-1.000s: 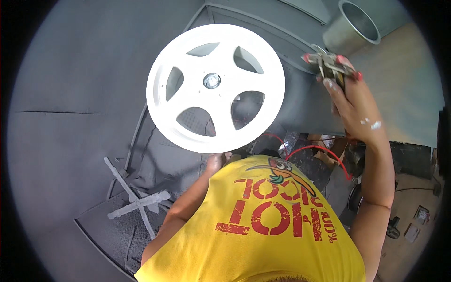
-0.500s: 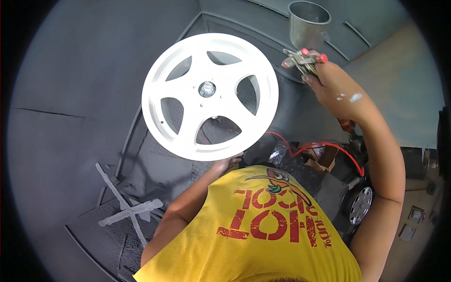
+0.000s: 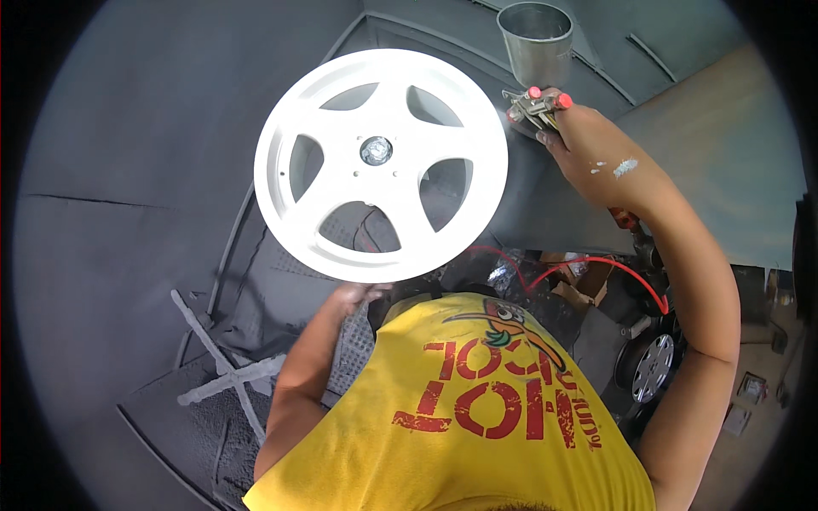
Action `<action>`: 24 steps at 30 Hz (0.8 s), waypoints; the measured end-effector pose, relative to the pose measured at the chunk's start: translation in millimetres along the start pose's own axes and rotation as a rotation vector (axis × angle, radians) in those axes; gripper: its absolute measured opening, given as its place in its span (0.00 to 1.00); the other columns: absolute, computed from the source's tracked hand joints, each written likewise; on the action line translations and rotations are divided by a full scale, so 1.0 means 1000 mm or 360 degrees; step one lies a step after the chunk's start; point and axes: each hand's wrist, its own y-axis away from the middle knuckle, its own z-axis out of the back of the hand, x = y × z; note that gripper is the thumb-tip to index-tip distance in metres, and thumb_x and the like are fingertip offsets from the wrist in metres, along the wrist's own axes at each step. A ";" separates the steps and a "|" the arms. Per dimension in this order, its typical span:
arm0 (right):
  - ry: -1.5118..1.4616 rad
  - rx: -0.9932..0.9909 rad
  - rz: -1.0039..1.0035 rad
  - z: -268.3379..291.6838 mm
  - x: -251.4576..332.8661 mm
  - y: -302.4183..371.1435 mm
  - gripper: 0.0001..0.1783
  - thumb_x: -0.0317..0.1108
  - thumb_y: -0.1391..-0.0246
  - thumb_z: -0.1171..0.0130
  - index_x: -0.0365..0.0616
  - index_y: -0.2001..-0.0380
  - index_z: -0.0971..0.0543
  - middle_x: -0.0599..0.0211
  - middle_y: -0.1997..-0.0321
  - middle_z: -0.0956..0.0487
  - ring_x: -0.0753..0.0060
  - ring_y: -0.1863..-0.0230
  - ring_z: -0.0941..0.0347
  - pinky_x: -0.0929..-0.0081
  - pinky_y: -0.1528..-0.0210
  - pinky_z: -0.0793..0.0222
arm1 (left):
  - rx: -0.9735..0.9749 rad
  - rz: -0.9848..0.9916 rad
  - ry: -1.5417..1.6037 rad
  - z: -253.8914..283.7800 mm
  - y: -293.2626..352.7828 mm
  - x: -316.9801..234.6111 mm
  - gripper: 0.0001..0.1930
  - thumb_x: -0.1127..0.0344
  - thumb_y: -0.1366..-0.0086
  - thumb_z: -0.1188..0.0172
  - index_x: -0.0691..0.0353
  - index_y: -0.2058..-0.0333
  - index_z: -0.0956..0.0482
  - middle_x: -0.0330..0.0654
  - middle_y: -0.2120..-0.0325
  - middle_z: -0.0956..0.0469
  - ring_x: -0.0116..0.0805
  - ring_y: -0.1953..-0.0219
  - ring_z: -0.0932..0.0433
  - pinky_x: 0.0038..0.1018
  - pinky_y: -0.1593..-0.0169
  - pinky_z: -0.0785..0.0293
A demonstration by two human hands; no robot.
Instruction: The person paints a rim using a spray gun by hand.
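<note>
A white five-spoke wheel rim (image 3: 298, 247) faces me, with crumpled shiny foil (image 3: 376, 151) in its centre hole. Off its upper right edge, my right hand (image 3: 569, 128) is wrapped round a spray gun (image 3: 535, 108) that has red knobs and a metal cup (image 3: 538, 51) on top. White paint spots mark the back of that hand. My left hand (image 3: 361, 295) is at the lower edge of the wheel rim, its fingers blurred and partly hidden beneath it. A faint haze lies at the rim's right edge.
A red hose (image 3: 626, 266) curves past an open cardboard box (image 3: 584, 285) at the right. Lower right stands another wheel with a silver cover (image 3: 653, 368). A grey-coated cross-shaped stand (image 3: 230, 376) is at lower left. Grey walls (image 3: 153, 136) enclose the left and back.
The wheel rim has turned clockwise and sits slightly higher. My left hand has moved left along its lower edge. My right hand has shifted slightly left with the spray gun.
</note>
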 end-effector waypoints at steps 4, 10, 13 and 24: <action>0.0030 -0.0055 0.0069 0.003 0.001 -0.004 0.14 0.33 0.34 0.50 0.28 0.65 0.29 0.39 0.66 0.25 0.34 0.62 0.29 0.49 0.59 0.35 | -0.0458 -0.0249 -0.0154 0.081 0.019 -0.018 0.20 0.58 0.31 0.43 0.64 0.47 0.23 0.44 0.53 0.19 0.35 0.53 0.20 0.30 0.55 0.22; 0.0029 -0.0041 0.0090 0.001 -0.001 -0.012 0.12 0.32 0.35 0.50 0.29 0.65 0.30 0.40 0.66 0.25 0.33 0.61 0.29 0.49 0.58 0.35 | -0.1074 -0.0828 0.0490 0.126 0.043 -0.085 0.24 0.53 0.26 0.53 0.63 0.40 0.29 0.47 0.47 0.23 0.41 0.46 0.24 0.36 0.43 0.29; 0.0012 -0.0086 0.0168 -0.005 -0.005 -0.012 0.11 0.31 0.35 0.50 0.29 0.65 0.30 0.39 0.66 0.25 0.33 0.61 0.29 0.49 0.58 0.35 | -0.0947 -0.0881 0.0746 0.122 0.058 -0.098 0.28 0.48 0.25 0.55 0.62 0.37 0.32 0.47 0.39 0.29 0.43 0.38 0.31 0.41 0.34 0.40; 0.0068 -0.0099 0.0158 -0.006 -0.004 -0.018 0.13 0.32 0.35 0.48 0.29 0.67 0.30 0.40 0.67 0.25 0.35 0.62 0.29 0.49 0.58 0.35 | -0.0715 -0.0537 0.0749 0.052 0.025 -0.023 0.30 0.46 0.27 0.55 0.64 0.36 0.35 0.46 0.36 0.33 0.43 0.36 0.33 0.41 0.36 0.38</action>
